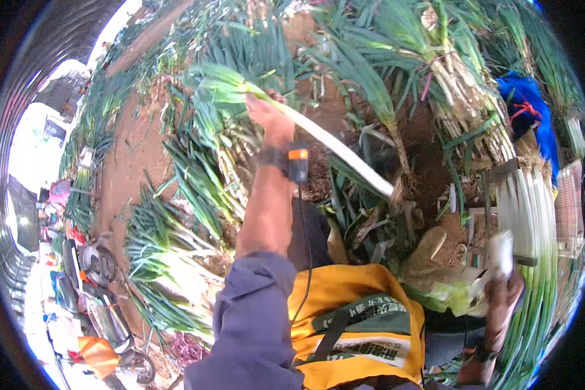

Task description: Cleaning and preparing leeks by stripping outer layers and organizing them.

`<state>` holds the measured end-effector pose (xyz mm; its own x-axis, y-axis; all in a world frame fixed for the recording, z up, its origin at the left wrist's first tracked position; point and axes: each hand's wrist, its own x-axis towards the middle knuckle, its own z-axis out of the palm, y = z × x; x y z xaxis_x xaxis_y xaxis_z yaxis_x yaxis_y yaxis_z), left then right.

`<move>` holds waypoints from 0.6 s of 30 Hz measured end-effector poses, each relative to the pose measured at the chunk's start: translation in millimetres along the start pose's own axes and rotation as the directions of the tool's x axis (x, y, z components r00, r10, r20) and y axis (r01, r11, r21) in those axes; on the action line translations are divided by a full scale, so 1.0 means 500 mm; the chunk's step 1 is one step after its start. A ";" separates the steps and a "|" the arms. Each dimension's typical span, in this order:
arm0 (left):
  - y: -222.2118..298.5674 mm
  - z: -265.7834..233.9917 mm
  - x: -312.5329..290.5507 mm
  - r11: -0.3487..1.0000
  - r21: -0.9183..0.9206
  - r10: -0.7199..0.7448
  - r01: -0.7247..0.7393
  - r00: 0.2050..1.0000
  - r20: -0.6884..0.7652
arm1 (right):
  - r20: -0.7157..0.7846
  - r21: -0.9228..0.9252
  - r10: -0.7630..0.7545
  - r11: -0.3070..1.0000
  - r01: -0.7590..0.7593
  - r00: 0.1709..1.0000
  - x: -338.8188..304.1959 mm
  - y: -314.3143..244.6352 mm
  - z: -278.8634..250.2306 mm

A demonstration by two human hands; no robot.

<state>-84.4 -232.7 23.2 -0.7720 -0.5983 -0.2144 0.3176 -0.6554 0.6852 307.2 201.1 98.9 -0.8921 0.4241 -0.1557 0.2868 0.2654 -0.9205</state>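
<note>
My left hand [270,117] is closed round a long green onion [338,149] just below its green leaves. Its white stalk slants down to the right, and its root end comes close to a dark, leafy heap of scraps. At the lower right my right hand [502,292] is closed at the base of a blurred white object [500,255], whose kind I cannot make out. Close by that hand, a row of peeled white green onions [526,214] lies on a rack, with leaves trailing toward the bottom edge.
Unpeeled green onion bundles [465,91] lie at the upper right, with more bundles [175,260] at the left. A yellow apron [344,286] covers my lap. A blue cloth or bag [530,117] lies at the far right. Motorbikes [101,286] stand at the far left on brown soil [133,162].
</note>
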 end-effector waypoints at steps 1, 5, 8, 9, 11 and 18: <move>0.003 0.015 -0.019 0.998 -0.047 0.055 -0.049 0.989 0.136 | -0.204 0.134 0.014 0.991 0.014 0.979 0.032 -0.004 0.005; -0.024 0.078 -0.138 0.999 0.032 -0.039 0.029 0.921 0.388 | -0.025 -0.055 -0.241 0.969 0.239 0.970 0.161 0.091 0.125; -0.017 0.075 -0.210 0.995 0.096 -0.030 -0.042 0.759 0.650 | 0.661 -0.275 -0.485 0.554 0.786 0.573 0.238 0.106 0.267; -0.021 0.077 -0.234 0.995 0.097 -0.042 -0.030 0.752 0.657 | 0.666 -0.222 -0.557 0.486 0.845 0.496 0.218 0.050 0.312; -0.041 0.084 -0.286 0.988 0.146 -0.136 0.057 0.771 0.622 | 0.474 -0.032 -0.548 0.771 0.636 0.689 0.229 -0.025 0.346; -0.056 0.073 -0.300 0.963 0.160 -0.264 0.218 0.624 0.736 | 0.152 0.197 -0.628 0.776 0.599 0.763 0.292 -0.297 0.448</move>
<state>2.3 -107.8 61.6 -0.9704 0.1388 0.1977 0.0493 -0.6874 0.7246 56.4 29.7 132.6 -0.9140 0.0250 0.4050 -0.3812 0.2892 -0.8781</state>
